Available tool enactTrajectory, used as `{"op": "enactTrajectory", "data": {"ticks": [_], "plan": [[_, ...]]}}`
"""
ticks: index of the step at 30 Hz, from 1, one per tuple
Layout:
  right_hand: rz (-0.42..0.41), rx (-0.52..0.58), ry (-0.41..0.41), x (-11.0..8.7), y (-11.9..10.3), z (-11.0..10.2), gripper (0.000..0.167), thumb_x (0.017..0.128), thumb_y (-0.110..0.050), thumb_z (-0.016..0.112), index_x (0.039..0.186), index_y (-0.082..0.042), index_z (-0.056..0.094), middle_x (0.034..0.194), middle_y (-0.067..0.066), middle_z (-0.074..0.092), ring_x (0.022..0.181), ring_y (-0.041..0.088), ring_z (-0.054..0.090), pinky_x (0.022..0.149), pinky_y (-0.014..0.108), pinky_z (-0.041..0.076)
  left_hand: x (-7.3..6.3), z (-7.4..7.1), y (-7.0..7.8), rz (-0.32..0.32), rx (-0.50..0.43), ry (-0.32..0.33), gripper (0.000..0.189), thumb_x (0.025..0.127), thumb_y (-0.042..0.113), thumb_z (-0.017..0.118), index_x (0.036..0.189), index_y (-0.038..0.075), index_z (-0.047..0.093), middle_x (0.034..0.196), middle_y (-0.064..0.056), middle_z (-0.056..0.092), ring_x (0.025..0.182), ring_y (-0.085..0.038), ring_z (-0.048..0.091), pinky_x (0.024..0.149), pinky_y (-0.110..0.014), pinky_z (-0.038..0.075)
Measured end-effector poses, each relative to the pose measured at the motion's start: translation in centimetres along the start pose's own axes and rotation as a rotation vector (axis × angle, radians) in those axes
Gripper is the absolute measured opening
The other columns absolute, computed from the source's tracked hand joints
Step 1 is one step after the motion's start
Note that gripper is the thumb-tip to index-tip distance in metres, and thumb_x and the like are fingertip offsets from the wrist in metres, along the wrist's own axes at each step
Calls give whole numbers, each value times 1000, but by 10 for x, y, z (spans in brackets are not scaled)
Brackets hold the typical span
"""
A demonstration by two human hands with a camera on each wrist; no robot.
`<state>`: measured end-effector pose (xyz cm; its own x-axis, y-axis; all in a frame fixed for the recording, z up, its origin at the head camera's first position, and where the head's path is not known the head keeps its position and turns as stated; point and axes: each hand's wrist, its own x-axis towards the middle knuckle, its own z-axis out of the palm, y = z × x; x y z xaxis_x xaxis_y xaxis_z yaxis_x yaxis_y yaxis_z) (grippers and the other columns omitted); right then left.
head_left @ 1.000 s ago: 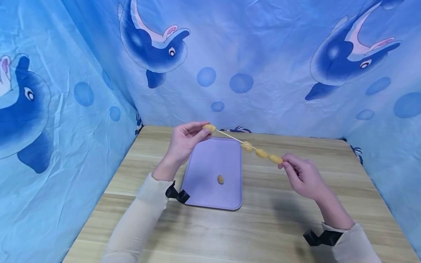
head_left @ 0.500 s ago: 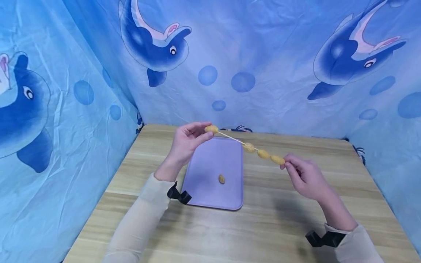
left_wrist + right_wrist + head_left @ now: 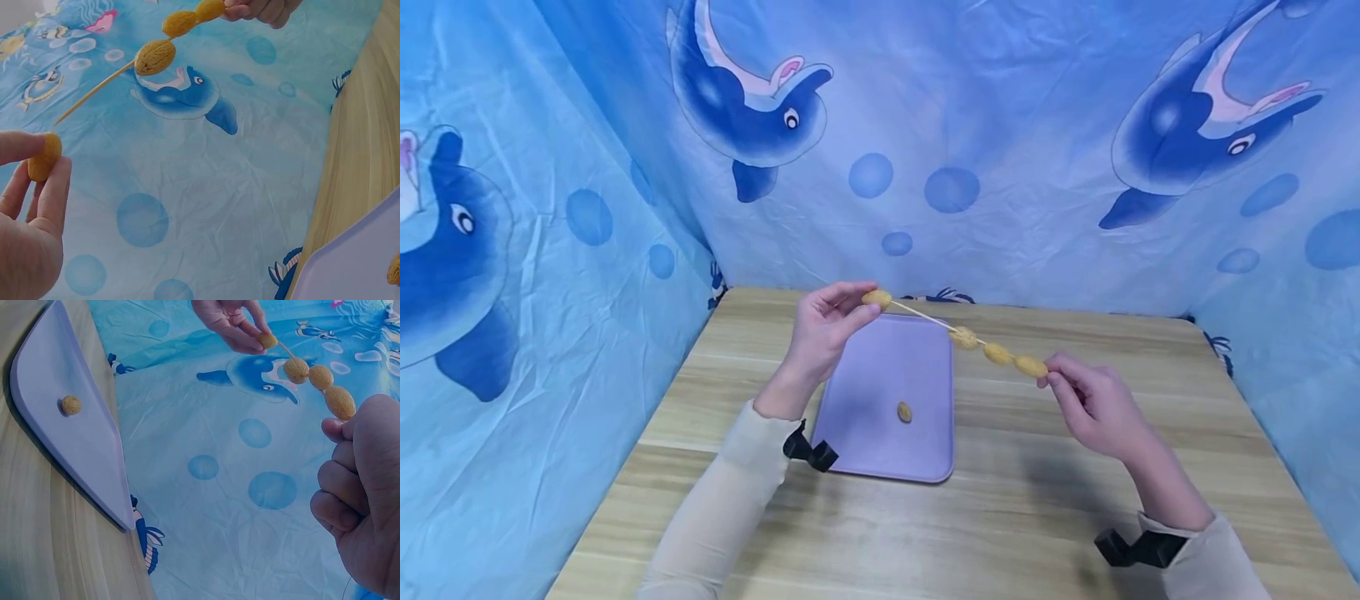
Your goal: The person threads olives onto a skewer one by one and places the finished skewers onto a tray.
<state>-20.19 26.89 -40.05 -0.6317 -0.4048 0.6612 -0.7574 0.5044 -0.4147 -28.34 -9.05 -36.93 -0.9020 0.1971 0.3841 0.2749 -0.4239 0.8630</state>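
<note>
Thumb and fingers of my left hand pinch a wrinkled yellow-brown oval that looks like a candied date. Right at that date's upper end is the pointed tip of a thin wooden skewer. Further along, three more candied dates are threaded in a row. My right hand grips the skewer's other end between thumb and forefinger, close beside the last date; the fingers hide that end. The skewer slants down to the right, held in the air above the table. One loose date lies on the purple tray.
A shallow purple tray rests on the wooden table, partly under my left hand and wrist. Blue dolphin-print cloth hangs close behind the table and along both sides. A black wrist mount hangs near the tray's left edge.
Both hands, the skewer and the dates stay nearly in place; only slight shifts of the head view and the left thumb show.
</note>
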Motion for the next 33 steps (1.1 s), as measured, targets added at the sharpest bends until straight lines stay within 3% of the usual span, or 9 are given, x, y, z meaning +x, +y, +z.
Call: {"op": "enactTrajectory", "data": {"ticks": [7,12,18,22,30,33], "plan": [[0,0,-7,-4,2,1,32,90,20,60,91,-10,68,56,-10,38,51,-12,25,40,6,25,-3,-1,0,28,0,-47,49,89,-23,64,105,20,81,108,3,81,108,-10,76,94,-22,66],[6,3,-12,-6,2,1,32,90,21,61,91,-11,68,56,-9,39,52,-12,25,40,6,25,-4,-2,-2,36,-22,-59,45,92,-20,62,105,18,82,106,0,83,105,-13,79,95,-24,66],[-15,4,1,-6,-1,-1,29,93,18,62,91,-10,68,57,-10,39,51,-11,25,41,6,26,-4,-2,-4,-5,-54,-47,47,91,-19,63,116,18,77,114,-1,78,113,-15,77,95,-22,65],[-49,4,14,-4,-2,-2,25,95,15,61,91,-8,68,57,-10,39,51,-11,25,40,6,25,-5,-2,-6,-21,-72,-51,46,90,-22,61,110,15,79,114,-2,79,119,-17,75,95,-21,65],[-10,-14,-9,-3,-2,-3,28,92,18,62,91,-10,68,56,-10,37,52,-13,24,40,6,24,-9,2,-7,-51,-71,-18,54,92,-24,58,108,23,81,101,3,79,97,-9,76,89,-24,68],[-14,-15,2,-4,-3,-3,27,92,17,62,91,-10,69,56,-11,38,52,-13,24,40,6,24,-9,3,-8,-51,-89,-12,56,94,-24,55,109,23,82,103,4,79,98,-8,76,91,-24,67]]}}
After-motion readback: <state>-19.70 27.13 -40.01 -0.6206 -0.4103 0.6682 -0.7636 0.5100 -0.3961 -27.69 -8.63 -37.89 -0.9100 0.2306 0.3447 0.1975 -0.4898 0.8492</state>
